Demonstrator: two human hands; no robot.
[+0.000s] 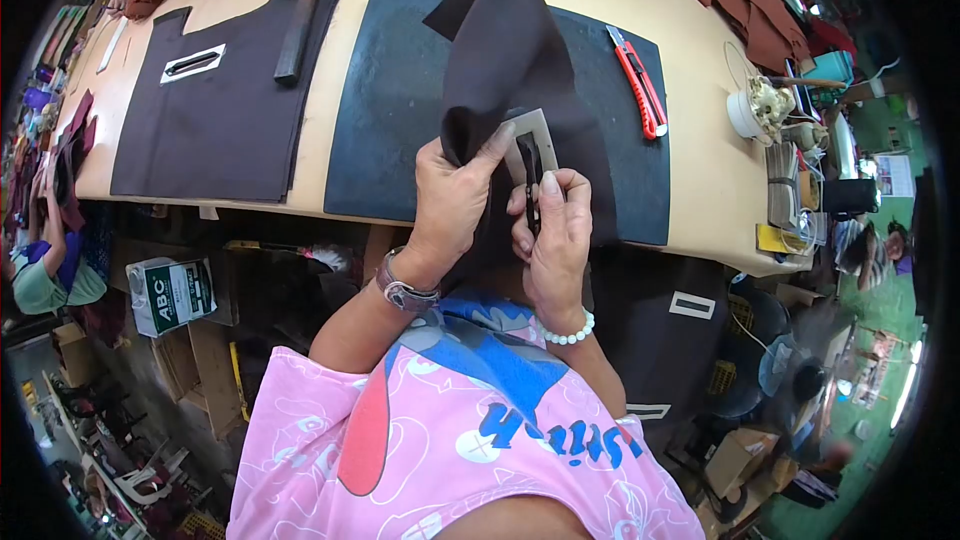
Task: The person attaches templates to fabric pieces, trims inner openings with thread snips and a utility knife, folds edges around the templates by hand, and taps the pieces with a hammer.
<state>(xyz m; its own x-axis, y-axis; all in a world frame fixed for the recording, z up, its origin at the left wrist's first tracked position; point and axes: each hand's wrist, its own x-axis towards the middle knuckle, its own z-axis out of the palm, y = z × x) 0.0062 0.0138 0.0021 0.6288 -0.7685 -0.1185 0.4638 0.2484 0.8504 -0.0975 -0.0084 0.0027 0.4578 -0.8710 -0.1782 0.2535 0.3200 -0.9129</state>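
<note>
Between the fingers of both hands, above the near part of the black mat (385,90), a dark brown sheet (505,50) is held up, bent and creased, its pointed end reaching away from the hands. The left hand (447,195) has its thumb pressed on the upper corner of a pale rectangular frame (546,140) on the sheet, and its other fingers curl behind the material. The right hand (558,230) has thumb and fingertips pinched at the frame's lower end, with more fingers bent around a narrow dark strip (533,202) at the opening. What the hidden fingertips touch, I cannot tell.

To the right of the fingers, a red cutter (643,90) lies on the mat, blade end away from the person. Farther right, a white pot (742,115) sits on the counter (700,170). Left of the fingers, a hammer (298,30) rests on flat dark panels (220,140), beside another pale frame (193,63).
</note>
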